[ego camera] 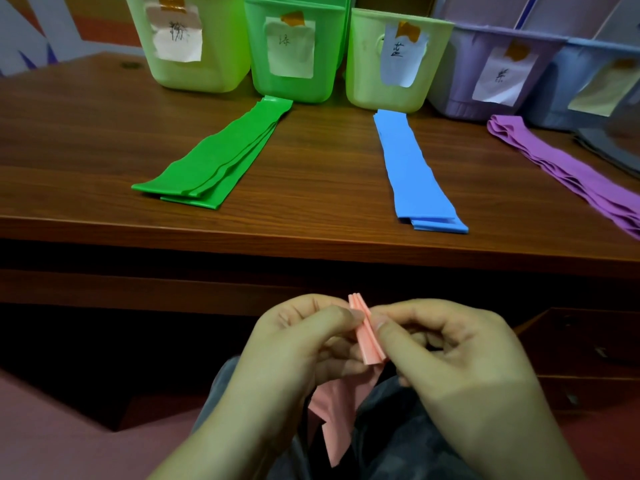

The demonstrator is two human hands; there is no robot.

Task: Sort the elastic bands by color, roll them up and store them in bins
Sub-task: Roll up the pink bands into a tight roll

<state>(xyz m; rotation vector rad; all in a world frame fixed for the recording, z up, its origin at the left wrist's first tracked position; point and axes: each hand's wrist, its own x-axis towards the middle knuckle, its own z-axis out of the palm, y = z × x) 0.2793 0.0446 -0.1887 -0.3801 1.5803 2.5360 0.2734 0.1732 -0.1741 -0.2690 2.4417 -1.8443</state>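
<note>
While the left hand (304,344) and the right hand (446,348) met low in front of the wooden desk (86,140), both pinched the same pink elastic band (367,336), thumb and fingertips of each closed on its gathered, pleated upper part from either side. The rest of that pink band hung down between the wrists onto the person's lap, below the desk's front edge. On the desk, a stack of green bands (214,164) lay flat toward its left half, its far end touching the middle green bin (294,81). A stack of blue bands (415,171) lay flat right of the green stack, its far end just at the foot of a pale green bin (367,71) with a blue-tinted paper label. Purple bands (561,171) ran along the desk's right side, starting beside a lavender bin (464,81). At the desk's back left stood another pale green bin (225,46) with a pinkish label, and at the far right a blue-grey bin (561,84) with a yellowish label. Each label carried a handwritten character and an orange strip of tape.
</note>
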